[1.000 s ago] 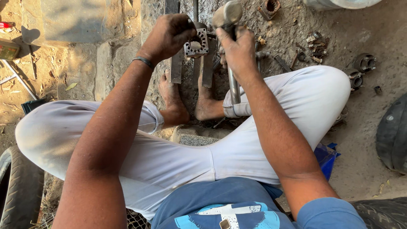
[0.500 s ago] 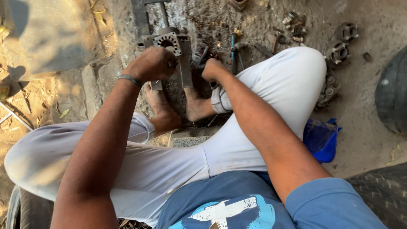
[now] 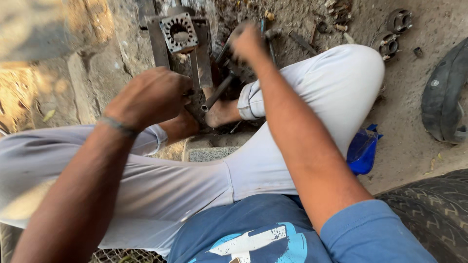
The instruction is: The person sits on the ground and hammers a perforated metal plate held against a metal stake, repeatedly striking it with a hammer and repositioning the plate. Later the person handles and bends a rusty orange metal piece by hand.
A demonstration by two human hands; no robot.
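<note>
Left hand (image 3: 151,97), at nine o'clock, has drawn back off the square metal flange (image 3: 179,32), fingers curled shut, contents not visible. Flange now stands bare at twelve o'clock between the steel bars (image 3: 158,46). Right hand (image 3: 248,44), blurred at one o'clock, grips the hammer handle (image 3: 219,91), lowered since the earlier frames; striking looks paused.

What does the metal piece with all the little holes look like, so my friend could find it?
Look at the top of the picture, past the feet. There a square metal plate sits across two upright bars. Only it has one big round hole ringed by many small ones.
</note>
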